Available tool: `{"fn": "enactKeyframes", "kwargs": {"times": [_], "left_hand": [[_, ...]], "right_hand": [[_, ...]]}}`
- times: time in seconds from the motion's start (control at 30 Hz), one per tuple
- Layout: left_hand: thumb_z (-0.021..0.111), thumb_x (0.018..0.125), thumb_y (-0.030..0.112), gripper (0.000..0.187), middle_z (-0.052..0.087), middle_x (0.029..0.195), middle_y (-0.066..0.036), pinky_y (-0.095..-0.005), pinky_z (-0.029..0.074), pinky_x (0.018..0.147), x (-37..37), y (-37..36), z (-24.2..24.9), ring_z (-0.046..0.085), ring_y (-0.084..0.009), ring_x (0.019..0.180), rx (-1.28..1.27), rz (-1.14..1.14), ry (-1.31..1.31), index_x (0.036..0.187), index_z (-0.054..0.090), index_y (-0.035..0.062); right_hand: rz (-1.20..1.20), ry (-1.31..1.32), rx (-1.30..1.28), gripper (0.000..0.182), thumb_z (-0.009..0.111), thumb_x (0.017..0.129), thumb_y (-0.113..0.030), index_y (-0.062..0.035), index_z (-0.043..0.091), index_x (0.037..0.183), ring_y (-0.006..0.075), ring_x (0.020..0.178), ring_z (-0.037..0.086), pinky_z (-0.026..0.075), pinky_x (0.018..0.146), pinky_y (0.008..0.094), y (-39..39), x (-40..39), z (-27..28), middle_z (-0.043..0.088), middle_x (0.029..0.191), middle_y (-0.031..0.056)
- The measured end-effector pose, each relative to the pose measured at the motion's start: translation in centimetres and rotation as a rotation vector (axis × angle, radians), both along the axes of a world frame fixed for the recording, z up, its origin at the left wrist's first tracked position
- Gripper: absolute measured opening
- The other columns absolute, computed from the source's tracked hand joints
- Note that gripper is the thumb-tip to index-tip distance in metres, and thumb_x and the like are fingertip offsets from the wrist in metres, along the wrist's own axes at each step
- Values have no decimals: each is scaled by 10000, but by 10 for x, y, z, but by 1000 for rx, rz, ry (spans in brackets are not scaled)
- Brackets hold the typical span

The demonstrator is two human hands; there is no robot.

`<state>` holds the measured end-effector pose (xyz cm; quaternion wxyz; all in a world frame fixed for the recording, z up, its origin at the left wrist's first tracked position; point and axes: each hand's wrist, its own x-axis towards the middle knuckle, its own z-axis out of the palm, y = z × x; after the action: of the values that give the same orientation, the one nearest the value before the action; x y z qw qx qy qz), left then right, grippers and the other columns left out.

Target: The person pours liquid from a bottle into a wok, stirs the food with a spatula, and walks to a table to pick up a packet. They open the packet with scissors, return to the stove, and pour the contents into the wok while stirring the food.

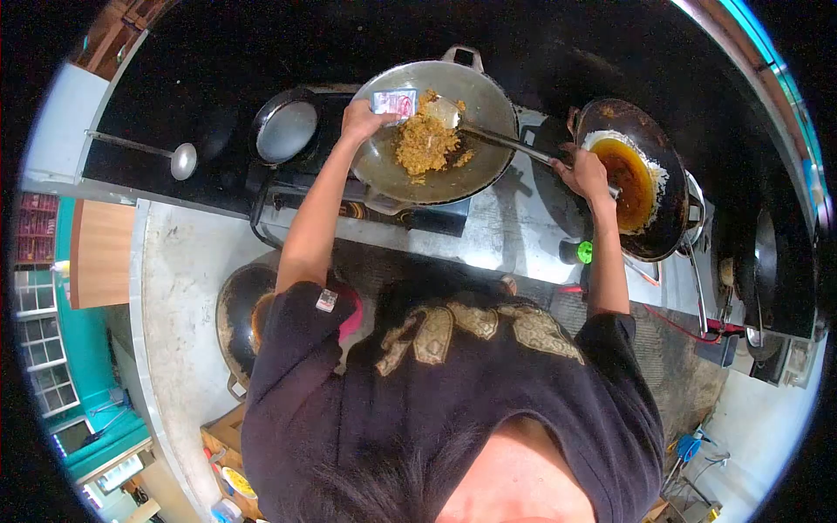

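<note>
A large grey wok (497, 152) sits on the stove, with a heap of yellow-brown fried rice (420, 150) in it. My left hand (360, 122) is closed on a small printed packet (395, 104), pale with red and blue, above the wok's left side. What the packet contains cannot be made out. In my right hand (586, 174) is the long handle of a metal spatula (506, 140). The spatula's blade rests in the rice, partly covered with grains.
Right of the wok, a dark wok (676, 174) holds brownish oil. A small black frying pan (288, 131) stands to the left, and a ladle (183, 162) hangs beyond it. Another wok (231, 318) is beside my left arm. A green-capped bottle (584, 252) stands near the counter's front edge.
</note>
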<state>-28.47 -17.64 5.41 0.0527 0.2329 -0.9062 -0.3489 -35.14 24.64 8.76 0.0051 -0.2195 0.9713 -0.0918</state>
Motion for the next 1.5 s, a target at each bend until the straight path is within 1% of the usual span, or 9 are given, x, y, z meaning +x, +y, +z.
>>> {"fn": "enactKeyframes", "kwargs": {"times": [0.07, 0.27, 0.4, 0.5, 0.6, 0.8, 1.07, 1.3, 1.5], "left_hand": [[782, 520, 367, 444, 643, 852, -147, -334, 464, 732, 0, -2, -4, 618, -252, 800, 28, -18, 17, 793, 667, 37], [779, 525, 351, 429, 646, 855, -133, -334, 461, 746, -2, -9, -6, 618, -248, 804, 27, -33, 17, 800, 668, 41], [775, 535, 350, 418, 647, 862, -128, -336, 457, 764, 0, -4, 4, 618, -244, 814, 46, -5, 20, 803, 671, 47], [771, 543, 355, 427, 645, 871, -133, -338, 459, 764, -5, -8, -2, 617, -247, 821, 75, -9, 7, 812, 668, 40], [769, 540, 366, 460, 639, 882, -152, -338, 463, 756, -6, -11, -10, 617, -255, 823, 111, -29, 71, 821, 661, 19], [768, 531, 378, 500, 630, 894, -178, -339, 462, 762, -10, -16, -19, 614, -269, 828, 52, -35, 68, 830, 652, -6], [767, 547, 339, 442, 642, 901, -136, -325, 458, 770, -6, -12, -4, 617, -246, 833, 76, -47, 29, 855, 662, 40], [768, 547, 327, 428, 647, 900, -114, -315, 460, 765, 1, -3, 10, 618, -229, 837, 84, -39, 29, 873, 666, 71], [765, 550, 321, 409, 649, 903, -99, -311, 462, 757, -3, -11, -7, 619, -222, 837, 83, -71, 97, 873, 669, 89]], "right_hand": [[4, 18, 41, 421, 607, 759, -367, -68, 565, 1053, 335, 838, 590, 460, 722, 409, 4, -13, -24, 617, 849, 195], [26, -23, -40, 426, 601, 763, -359, -63, 552, 1066, 341, 842, 586, 458, 719, 411, -6, -6, -11, 616, 852, 196], [17, -60, -2, 426, 598, 765, -361, -63, 552, 1065, 342, 837, 587, 459, 711, 409, -12, -1, 2, 615, 847, 198], [15, -51, -17, 430, 599, 763, -369, -63, 555, 1062, 348, 834, 586, 459, 707, 410, -11, -2, 0, 613, 840, 203], [13, -45, -12, 440, 604, 759, -373, -58, 556, 1063, 354, 830, 585, 459, 706, 413, -10, -2, 1, 610, 834, 210], [-4, -56, -26, 435, 611, 756, -367, -58, 564, 1059, 360, 831, 584, 459, 709, 419, -9, 3, 7, 608, 821, 217], [-21, -82, -22, 422, 605, 761, -353, -66, 565, 1068, 359, 845, 581, 456, 721, 418, -10, 6, 10, 606, 827, 227], [-7, -46, -35, 412, 601, 761, -351, -73, 568, 1064, 358, 838, 582, 454, 728, 416, -5, 2, -1, 606, 819, 225], [-21, -36, -28, 420, 600, 759, -355, -60, 568, 1056, 360, 845, 580, 453, 735, 419, -4, 3, -3, 603, 842, 233]]}}
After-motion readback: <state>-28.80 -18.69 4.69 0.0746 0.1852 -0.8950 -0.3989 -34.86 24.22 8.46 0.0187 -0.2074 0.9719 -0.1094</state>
